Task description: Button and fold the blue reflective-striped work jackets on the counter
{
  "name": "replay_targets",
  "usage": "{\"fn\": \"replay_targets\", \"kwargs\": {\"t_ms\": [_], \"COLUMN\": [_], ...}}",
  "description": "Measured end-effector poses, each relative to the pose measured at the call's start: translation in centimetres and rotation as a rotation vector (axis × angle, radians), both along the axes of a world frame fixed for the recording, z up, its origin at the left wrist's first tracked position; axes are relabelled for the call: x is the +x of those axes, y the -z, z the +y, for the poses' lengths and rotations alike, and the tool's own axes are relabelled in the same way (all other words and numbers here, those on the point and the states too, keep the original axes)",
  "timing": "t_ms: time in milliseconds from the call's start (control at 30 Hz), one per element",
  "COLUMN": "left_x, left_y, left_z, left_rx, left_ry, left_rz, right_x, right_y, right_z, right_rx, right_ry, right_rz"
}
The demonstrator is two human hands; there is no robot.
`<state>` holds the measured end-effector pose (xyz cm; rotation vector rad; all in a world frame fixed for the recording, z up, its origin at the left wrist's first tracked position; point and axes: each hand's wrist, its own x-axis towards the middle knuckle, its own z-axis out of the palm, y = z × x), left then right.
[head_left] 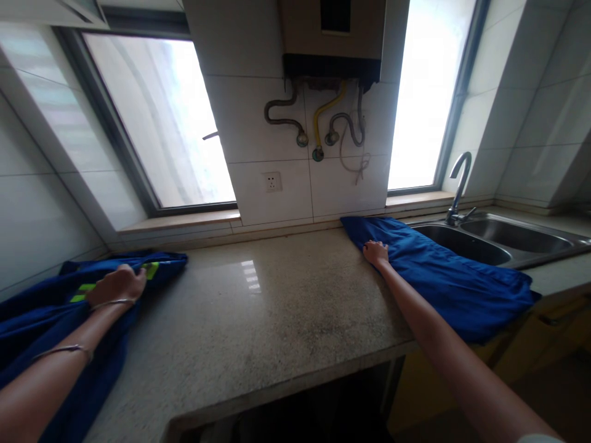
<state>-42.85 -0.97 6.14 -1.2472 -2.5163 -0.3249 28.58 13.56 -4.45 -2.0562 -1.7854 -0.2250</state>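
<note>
My left hand (117, 284) rests on a blue garment with yellow-green reflective strips (55, 314) at the left end of the stone counter (258, 307); its fingers are curled into the cloth near one strip. My right hand (376, 252) reaches far across to a second blue garment (443, 277) spread beside the sink, its fingers bent and pressing on the cloth's left edge. Thin bangles ring my left wrist and forearm.
A double steel sink (503, 240) with a curved tap (459, 184) lies at the right. On the tiled wall hang a water heater (335, 37) with hoses and a socket (273, 181). Windows flank it. An open gap sits under the counter's front edge.
</note>
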Motion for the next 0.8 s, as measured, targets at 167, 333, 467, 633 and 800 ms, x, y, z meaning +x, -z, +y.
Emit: {"fn": "replay_targets", "kwargs": {"t_ms": [167, 333, 467, 633, 800], "left_x": [9.2, 19.3, 27.4, 37.5, 44.4], "left_y": [-2.0, -1.4, 0.6, 3.2, 5.6], "left_z": [2.2, 3.6, 4.6, 3.8, 1.2], "left_rx": [0.031, 0.054, -0.030, -0.108, -0.222], "left_ry": [0.130, 0.578, 0.860, 1.145, 1.378], "left_rz": [0.289, 0.468, 0.387, 0.280, 0.188], "right_x": [0.0, 0.1, 0.1, 0.1, 0.2], "right_y": [0.1, 0.0, 0.0, 0.0, -0.3], "right_z": [0.2, 0.2, 0.2, 0.2, 0.1], "right_rx": [-0.001, -0.006, -0.023, -0.009, -0.027], "right_ry": [-0.002, -0.002, 0.004, 0.002, 0.005], "right_rz": [0.016, 0.023, 0.024, 0.031, 0.021]}}
